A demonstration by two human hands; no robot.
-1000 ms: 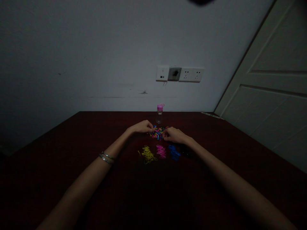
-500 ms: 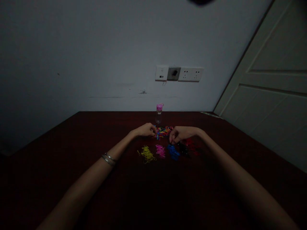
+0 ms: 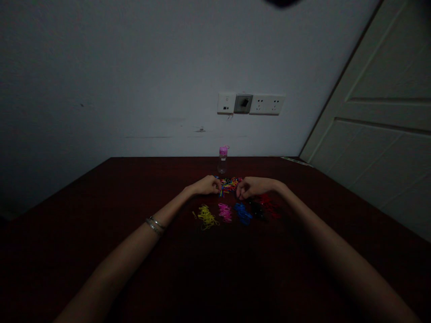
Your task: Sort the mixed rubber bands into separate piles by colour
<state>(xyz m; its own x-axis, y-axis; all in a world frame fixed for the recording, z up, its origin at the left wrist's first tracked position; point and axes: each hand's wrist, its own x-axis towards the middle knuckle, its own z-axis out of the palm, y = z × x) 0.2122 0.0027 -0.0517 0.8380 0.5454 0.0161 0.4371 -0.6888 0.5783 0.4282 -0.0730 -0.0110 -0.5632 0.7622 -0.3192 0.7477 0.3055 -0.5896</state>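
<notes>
A mixed pile of small coloured rubber bands [image 3: 230,183] lies on the dark table between my hands. My left hand [image 3: 210,185] is at the pile's left edge, fingers curled together by a few blue and yellow bands. At the right edge my right hand [image 3: 245,188] points down with its fingertips pinched. Whatever either hand holds is too small and dark to make out. Nearer me are sorted heaps: yellow bands [image 3: 206,217], pink bands [image 3: 225,212], blue bands [image 3: 243,213], black bands [image 3: 257,209] and red bands [image 3: 269,205], the last partly below my right wrist.
Behind the mixed pile stands a clear bottle [image 3: 222,166] with a pink cap. The reddish-brown table [image 3: 151,179] meets a pale wall with a row of sockets [image 3: 267,104]. A white panelled door [image 3: 377,121] is on the right. The light is dim.
My right hand has moved slightly up and left, away from the blue heap towards the mixed pile. My left hand has shifted a little down and right at the pile's edge.
</notes>
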